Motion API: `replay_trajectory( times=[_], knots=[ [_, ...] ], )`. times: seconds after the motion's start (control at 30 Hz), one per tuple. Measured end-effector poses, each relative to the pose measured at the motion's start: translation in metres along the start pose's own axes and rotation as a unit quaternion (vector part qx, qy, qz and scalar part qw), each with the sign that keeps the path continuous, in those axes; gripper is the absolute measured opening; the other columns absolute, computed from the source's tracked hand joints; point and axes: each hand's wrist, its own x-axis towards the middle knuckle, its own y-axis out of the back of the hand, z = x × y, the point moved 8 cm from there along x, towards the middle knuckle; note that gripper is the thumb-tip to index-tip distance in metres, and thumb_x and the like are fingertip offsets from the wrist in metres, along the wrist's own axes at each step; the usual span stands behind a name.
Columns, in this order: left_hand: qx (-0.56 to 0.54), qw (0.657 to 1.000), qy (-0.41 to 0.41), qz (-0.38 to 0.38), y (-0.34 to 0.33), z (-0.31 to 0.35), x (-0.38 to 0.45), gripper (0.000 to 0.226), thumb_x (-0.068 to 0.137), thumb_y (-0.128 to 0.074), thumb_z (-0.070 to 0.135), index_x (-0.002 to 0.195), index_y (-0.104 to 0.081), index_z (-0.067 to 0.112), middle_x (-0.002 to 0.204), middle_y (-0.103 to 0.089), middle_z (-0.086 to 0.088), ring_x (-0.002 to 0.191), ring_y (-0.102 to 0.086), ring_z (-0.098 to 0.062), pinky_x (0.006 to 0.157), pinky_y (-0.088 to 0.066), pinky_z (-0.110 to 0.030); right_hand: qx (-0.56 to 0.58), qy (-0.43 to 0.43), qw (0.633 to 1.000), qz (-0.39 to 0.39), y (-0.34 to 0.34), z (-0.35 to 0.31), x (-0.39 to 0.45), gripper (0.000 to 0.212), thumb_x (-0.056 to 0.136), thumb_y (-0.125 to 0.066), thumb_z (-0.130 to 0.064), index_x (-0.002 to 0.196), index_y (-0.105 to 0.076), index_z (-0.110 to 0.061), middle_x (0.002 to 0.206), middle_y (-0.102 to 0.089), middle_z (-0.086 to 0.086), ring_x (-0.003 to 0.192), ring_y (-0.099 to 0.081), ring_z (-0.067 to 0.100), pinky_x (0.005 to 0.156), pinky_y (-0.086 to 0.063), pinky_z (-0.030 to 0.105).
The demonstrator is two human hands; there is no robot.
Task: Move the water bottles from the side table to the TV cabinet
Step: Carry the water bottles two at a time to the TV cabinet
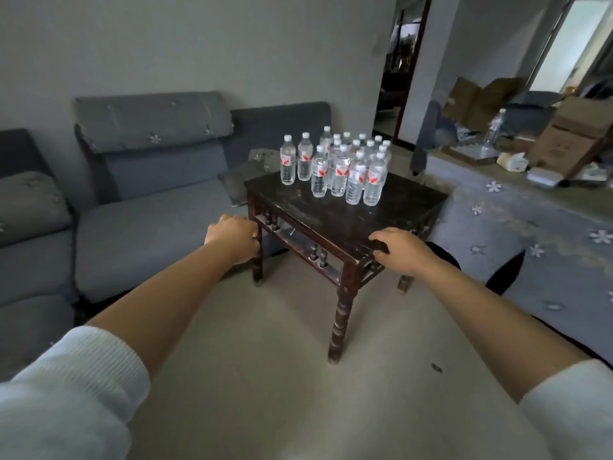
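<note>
The water bottles (338, 164) stand upright in a tight cluster on the far half of the dark wooden side table (348, 214), white caps up, red-and-white labels facing out; the ones at the back are so overlapped by the front rows that I can't count them properly. Two stand a little apart on the left of the group. The left hand (234, 237) is curled round the table's near-left corner at the top of the leg, its fingertips hidden behind the wood. The right hand (403, 249) lies over the near-right corner, fingers bent down over the edge and gripping it. Both forearms reach out of white sleeves (76, 373) cut off at the bottom of the view. A grey sofa (149, 207) sits just beside the table on the left, and a patterned grey cover (530, 227) with white flowers spreads on the right. Farther right, a lone bottle (494, 127), cardboard boxes (570, 134) and a tissue pack (512, 161) are blurred and hard to make out. The dark doorway (398, 78) behind shows nothing clear.
</note>
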Motion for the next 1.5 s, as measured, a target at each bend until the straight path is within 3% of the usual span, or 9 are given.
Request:
replay_trajectory(
  times=[0.37,0.7,0.87,1.13,1.33,1.5],
  knots=[
    [0.007,1.000,-0.003,0.004,-0.006,-0.004,0.192,0.036,0.094,-0.041,0.023,0.125,-0.057,0.015,0.129,-0.053,-0.010,0.124,-0.043,-0.029,0.099,-0.043,-0.041,-0.005,0.020,1.000,-0.014,0.014,0.017,0.213,0.044,0.093,-0.050,-0.020,0.136,-0.045,-0.010,0.136,-0.050,0.014,0.123,-0.049,0.029,0.098,-0.041,0.034],
    [0.007,0.999,0.024,0.035,0.019,-0.001,0.378,0.035,0.095,-0.044,0.030,0.125,-0.056,0.016,0.128,-0.053,-0.011,0.124,-0.044,-0.029,0.097,-0.042,-0.040,0.018,0.074,0.996,0.037,0.066,0.022,0.423,0.036,0.090,-0.049,-0.015,0.125,-0.055,-0.006,0.130,-0.057,0.017,0.118,-0.053,0.034,0.097,-0.046,0.041],
    [0.005,0.999,0.026,0.023,0.009,-0.016,0.440,0.034,0.094,-0.044,0.028,0.124,-0.057,0.018,0.130,-0.052,-0.010,0.125,-0.043,-0.029,0.099,-0.042,-0.040,-0.002,0.077,0.997,0.020,0.054,0.016,0.507,0.037,0.090,-0.050,-0.017,0.126,-0.053,-0.008,0.129,-0.056,0.016,0.116,-0.054,0.033,0.093,-0.047,0.038],
    [-0.005,1.000,-0.018,-0.005,0.000,-0.051,0.549,0.036,0.094,-0.040,0.022,0.125,-0.055,0.011,0.128,-0.052,-0.014,0.121,-0.046,-0.032,0.099,-0.043,-0.041,-0.023,-0.024,0.999,-0.024,0.013,0.014,0.623,0.036,0.087,-0.053,-0.016,0.122,-0.053,-0.010,0.127,-0.056,0.014,0.115,-0.055,0.032,0.088,-0.046,0.034],
    [-0.028,0.995,-0.097,-0.026,0.001,-0.074,0.641,0.037,0.094,-0.045,0.024,0.126,-0.054,0.009,0.130,-0.053,-0.015,0.123,-0.048,-0.031,0.100,-0.043,-0.038,-0.020,-0.137,0.986,-0.093,-0.013,0.028,0.690,0.056,0.082,-0.063,-0.013,0.135,-0.046,-0.010,0.135,-0.052,0.015,0.122,-0.052,0.029,0.099,-0.045,0.035],
    [-0.059,0.986,-0.146,-0.054,-0.015,-0.075,0.696,0.039,0.093,-0.048,0.022,0.129,-0.052,0.009,0.133,-0.053,-0.014,0.124,-0.049,-0.029,0.099,-0.040,-0.032,-0.069,-0.178,0.969,-0.155,-0.032,0.041,0.703,0.061,0.085,-0.063,-0.014,0.140,-0.037,-0.014,0.143,-0.043,0.011,0.131,-0.043,0.026,0.107,-0.039,0.034]
  ],
)
